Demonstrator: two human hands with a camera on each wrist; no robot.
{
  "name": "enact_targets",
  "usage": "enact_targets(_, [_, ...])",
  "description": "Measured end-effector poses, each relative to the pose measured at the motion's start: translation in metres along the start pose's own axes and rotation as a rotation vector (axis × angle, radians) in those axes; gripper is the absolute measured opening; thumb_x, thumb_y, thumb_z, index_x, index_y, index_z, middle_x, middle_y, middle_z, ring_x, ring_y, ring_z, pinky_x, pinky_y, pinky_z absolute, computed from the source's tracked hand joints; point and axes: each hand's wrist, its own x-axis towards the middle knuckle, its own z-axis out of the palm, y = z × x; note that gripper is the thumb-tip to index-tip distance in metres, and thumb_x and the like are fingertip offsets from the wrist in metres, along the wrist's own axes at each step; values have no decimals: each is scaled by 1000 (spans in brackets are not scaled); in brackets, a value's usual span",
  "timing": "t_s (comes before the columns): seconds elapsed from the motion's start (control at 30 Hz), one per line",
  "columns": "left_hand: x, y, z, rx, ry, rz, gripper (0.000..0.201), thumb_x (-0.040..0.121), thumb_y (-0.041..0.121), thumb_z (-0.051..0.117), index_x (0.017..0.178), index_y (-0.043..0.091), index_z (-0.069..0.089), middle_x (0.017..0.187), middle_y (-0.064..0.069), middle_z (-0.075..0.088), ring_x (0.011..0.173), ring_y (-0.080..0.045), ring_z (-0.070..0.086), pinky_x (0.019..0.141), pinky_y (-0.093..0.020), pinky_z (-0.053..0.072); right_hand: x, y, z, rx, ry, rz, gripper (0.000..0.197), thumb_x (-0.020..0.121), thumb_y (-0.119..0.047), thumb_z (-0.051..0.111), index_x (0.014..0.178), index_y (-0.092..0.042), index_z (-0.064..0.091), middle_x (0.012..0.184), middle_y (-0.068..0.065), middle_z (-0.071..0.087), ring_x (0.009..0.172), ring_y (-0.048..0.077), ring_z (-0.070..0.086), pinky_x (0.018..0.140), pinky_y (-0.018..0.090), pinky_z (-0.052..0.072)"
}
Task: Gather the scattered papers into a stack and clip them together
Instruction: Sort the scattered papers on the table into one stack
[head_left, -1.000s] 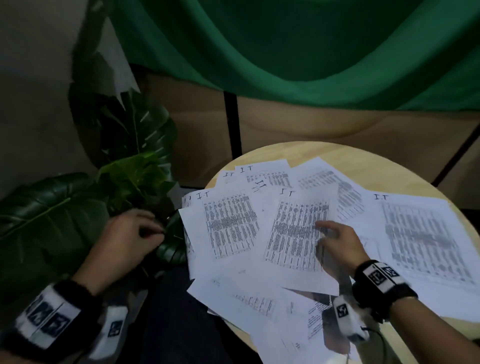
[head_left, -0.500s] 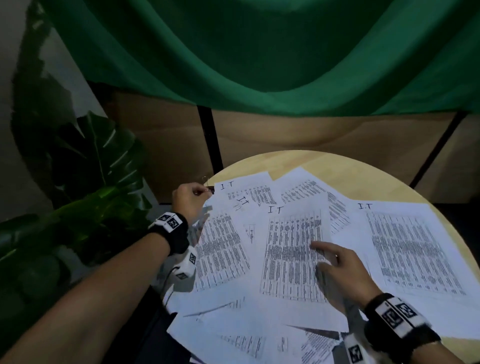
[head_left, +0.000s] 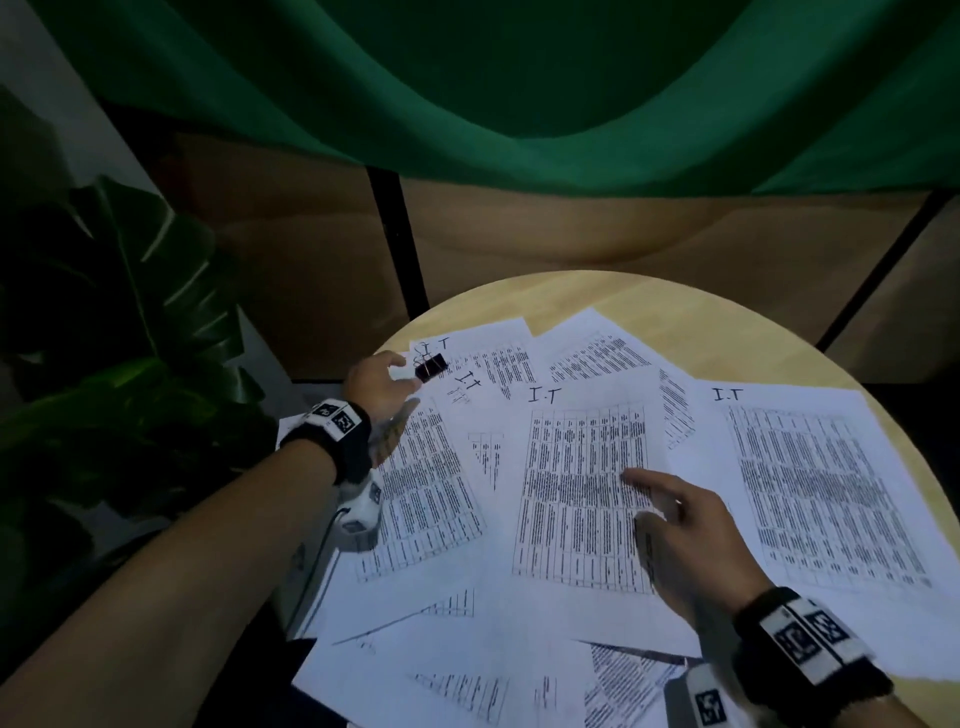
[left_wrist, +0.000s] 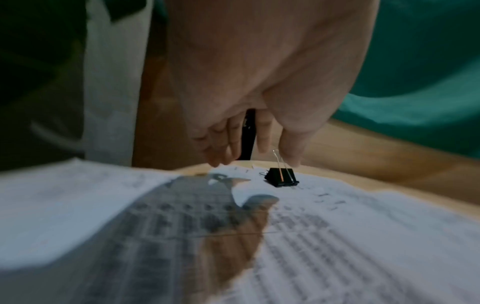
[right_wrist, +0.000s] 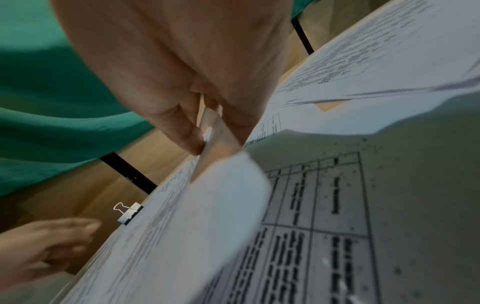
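Several printed sheets (head_left: 582, 493) lie scattered and overlapping on a round wooden table (head_left: 675, 301). A black binder clip (head_left: 431, 366) sits on the far-left sheet, its wire handles up (left_wrist: 281, 176). My left hand (head_left: 405, 373) hovers just beside the clip, fingers loosely spread and holding nothing (left_wrist: 276, 154). My right hand (head_left: 636, 496) rests on the middle sheet with the index finger stretched out; its fingertips (right_wrist: 192, 144) touch the paper. The clip (right_wrist: 128, 212) and left hand (right_wrist: 46, 246) also show in the right wrist view.
A large-leafed green plant (head_left: 135, 364) stands left of the table, close to my left forearm. Green cloth (head_left: 519, 104) hangs behind over a wooden panel. Some sheets overhang the table's near edge (head_left: 415, 675).
My left hand came over from the plant to the table's far left, set the binder clip on a sheet and let go. The right hand stayed on the middle sheet.
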Motion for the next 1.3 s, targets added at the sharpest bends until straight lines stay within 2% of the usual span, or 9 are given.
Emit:
enact_targets(0.1, [-20, -41, -14, 494, -63, -25, 122, 71, 95, 66, 159, 14, 43, 161, -20, 46, 143, -45, 50, 116, -51, 47, -7, -6, -3, 57, -37, -18, 47, 102, 14, 45, 124, -18, 72, 111, 8, 77, 45, 21, 37, 43, 24, 36])
enact_targets(0.23, [-61, -83, -14, 554, -218, -211, 168, 49, 112, 56, 171, 7, 7, 172, -23, 32, 149, -45, 46, 119, -51, 45, -17, -1, -6, 176, -71, 7, 52, 98, 16, 46, 119, -21, 76, 140, 6, 66, 47, 20, 36, 48, 28, 35])
enact_targets(0.47, [-78, -100, 3, 209, 13, -103, 152, 42, 84, 90, 167, 35, 20, 156, -13, 57, 139, -42, 57, 110, -55, 54, -33, 20, -18, 200, -52, 44, 58, 89, 19, 46, 112, -24, 78, 144, -6, 62, 50, 22, 41, 56, 32, 38])
enact_targets(0.63, [-113, -50, -6, -7, 121, -173, 126, 67, 15, 103, 168, 22, 28, 151, -18, 61, 133, -41, 63, 102, -45, 57, -47, 21, -25, 169, 2, 34, 58, 86, 18, 41, 115, -20, 75, 132, -2, 71, 46, 22, 38, 52, 33, 36])
enact_targets(0.7, [-118, -45, -10, -134, 115, -229, 107, 66, 11, 100, 158, 14, 47, 146, -17, 66, 128, -39, 66, 94, -42, 61, -51, 21, -28, 145, 33, 32, 57, 87, 19, 41, 117, -18, 73, 129, -1, 72, 45, 22, 38, 50, 32, 36])
enact_targets(0.77, [-123, -36, -17, -218, 151, -227, 97, 69, 11, 99, 154, 9, 53, 149, -15, 63, 129, -36, 64, 106, -45, 57, -54, 21, -31, 120, 58, 34, 57, 88, 19, 40, 119, -17, 72, 127, 2, 73, 43, 21, 37, 48, 30, 36])
enact_targets(1.03, [-188, 63, -77, -521, 133, 357, 98, 87, -3, 86, 161, 38, 37, 134, 1, 72, 119, -14, 75, 94, -35, 64, -48, 27, -38, 99, 107, 84, 57, 95, 15, 33, 120, -17, 73, 60, 14, 52, 43, 18, 32, 49, 28, 30])
enact_targets(1.2, [-209, 106, -93, -782, 3, 303, 109, 89, -2, 85, 170, 33, 20, 119, -2, 82, 107, -14, 81, 81, -34, 66, -47, 23, -29, 125, 112, 53, 48, 92, 14, 42, 115, -11, 77, 81, 22, 65, 51, 21, 39, 48, 27, 38])
enact_targets(1.3, [-198, 108, -62, -856, -117, 181, 105, 90, -5, 83, 170, 25, 21, 132, -12, 76, 111, -23, 80, 92, -40, 65, -44, 15, -17, 205, 104, -32, 21, 99, 2, 58, 105, -5, 77, 109, 23, 73, 80, 16, 64, 89, 28, 53])
